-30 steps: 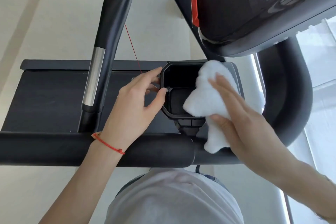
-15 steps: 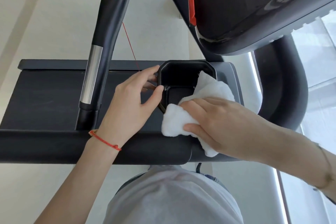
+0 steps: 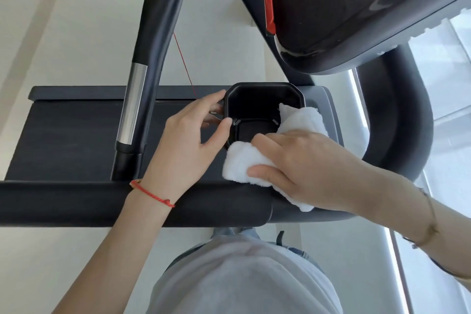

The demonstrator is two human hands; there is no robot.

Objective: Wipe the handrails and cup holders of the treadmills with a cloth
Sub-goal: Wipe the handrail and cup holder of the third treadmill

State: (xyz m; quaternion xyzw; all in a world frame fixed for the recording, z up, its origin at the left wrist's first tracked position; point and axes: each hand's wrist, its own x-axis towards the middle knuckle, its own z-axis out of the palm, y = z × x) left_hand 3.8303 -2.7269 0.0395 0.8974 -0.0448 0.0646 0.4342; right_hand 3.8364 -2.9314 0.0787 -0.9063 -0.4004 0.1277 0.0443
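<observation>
Two risks I see from this position, and some smaller ones.

1. My right hand (image 3: 303, 166) is clamped on the white cloth (image 3: 244, 163), fingers and thumb pressing it on the near edge of the cup holder (image 3: 265, 89). One part of the cloth goes over the right edge into the holder, another part hangs down over the front handrail (image 3: 76, 201). If I wipe only the edge, I think the bottom of the holder stays dirty.

2. My left hand (image 3: 188, 145) is open around the left wall of the cup holder, thumb on its rim, not closed on anything. It steadies the holder. If the cloth sweeps to the left, it can hit this thumb and stop the stroke.

3. The loose tail of cloth near the handrail joint could catch there, in my judgement, and pull the cloth out from my fingers.

4. The thin red cord (image 3: 184, 64) runs down just behind the left hand. A wide movement may snag it.

5. The upright handrail (image 3: 142, 79) with the silver part and the curved one (image 3: 407, 115) at right have no cloth on them now; they are easy to forget.
</observation>
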